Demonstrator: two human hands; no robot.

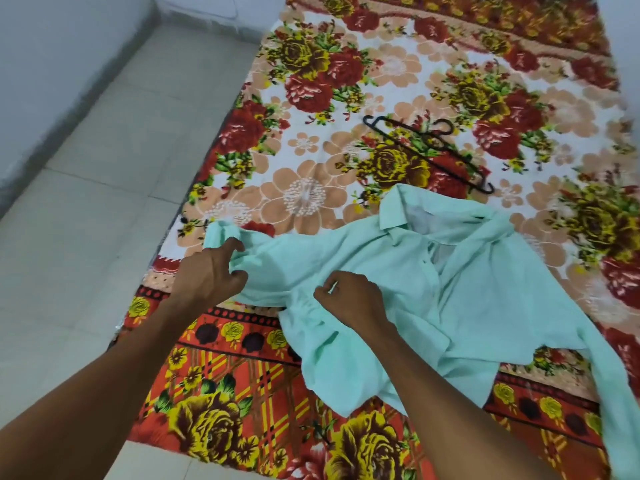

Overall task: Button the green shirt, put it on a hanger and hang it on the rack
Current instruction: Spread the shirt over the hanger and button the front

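Nearest to me, both forearms are reaching in from the bottom edge, cut off before the elbows. I am seeing the right hand point(349, 299) curling its fingers over a bunched fold of the green shirt point(391, 271) near the middle of the cloth; the fingertips are tucked under, so I cannot tell exactly how much fabric they are pinching. The left hand point(211, 271) is gripping the shirt's crumpled left end, thumb and fingers closing round a gather of cloth, with a small flap sticking out beyond the knuckles.

The shirt is lying rumpled on the flowered blanket point(311, 98), collar turned toward the far side and the front partly open; the folds are hiding most of the placket, and I am making out only one or two dark specks that may be buttons. One sleeve is trailing off toward the lower right and is being cut off by the frame edge.

Just beyond the collar, the black hanger point(429, 150) is lying flat on the blanket, apart from the shirt, its thin outline getting lost against the busy pattern.

To the left, pale floor tiles point(104, 202) are running up to a wall point(52, 64).
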